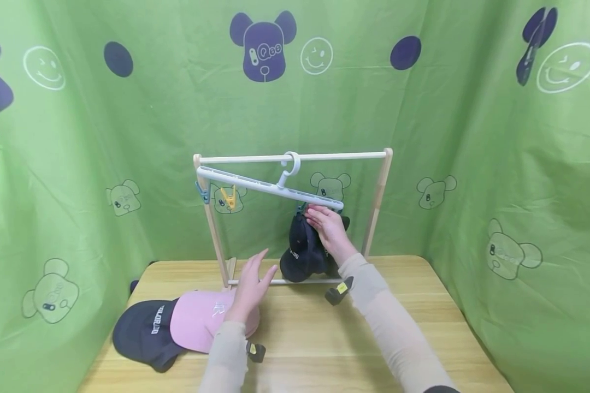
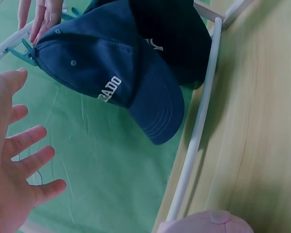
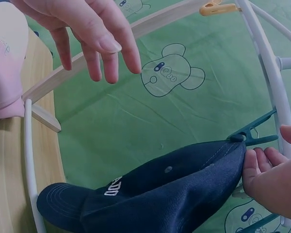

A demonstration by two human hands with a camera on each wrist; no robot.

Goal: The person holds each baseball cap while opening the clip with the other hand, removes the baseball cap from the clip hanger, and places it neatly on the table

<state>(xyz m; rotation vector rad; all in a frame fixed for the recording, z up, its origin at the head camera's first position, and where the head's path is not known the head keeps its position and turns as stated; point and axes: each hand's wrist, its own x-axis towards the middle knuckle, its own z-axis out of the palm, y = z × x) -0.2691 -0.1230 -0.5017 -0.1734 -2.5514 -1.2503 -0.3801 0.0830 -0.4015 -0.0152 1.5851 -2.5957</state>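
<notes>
A navy cap (image 2: 92, 63) with white lettering hangs by its crown from a teal clip (image 3: 254, 131) on the white hanger (image 1: 255, 184). Beside it hangs a second dark cap (image 2: 177, 39), partly hidden. My right hand (image 1: 328, 226) is at the top of these caps, just under the hanger's lowered right end. In the right wrist view its fingertips touch the navy cap's crown next to the clip, with the thumb apart from them. My left hand (image 1: 249, 286) hovers above the pink cap (image 1: 196, 322), fingers spread and holding nothing.
The hanger hooks over the top bar of a wooden rack (image 1: 379, 196) and slopes down to the right. A yellow clip (image 1: 230, 197) and a blue clip (image 1: 203, 192) hang on its left part. A black cap (image 1: 142, 333) lies against the pink one on the table (image 1: 314, 349).
</notes>
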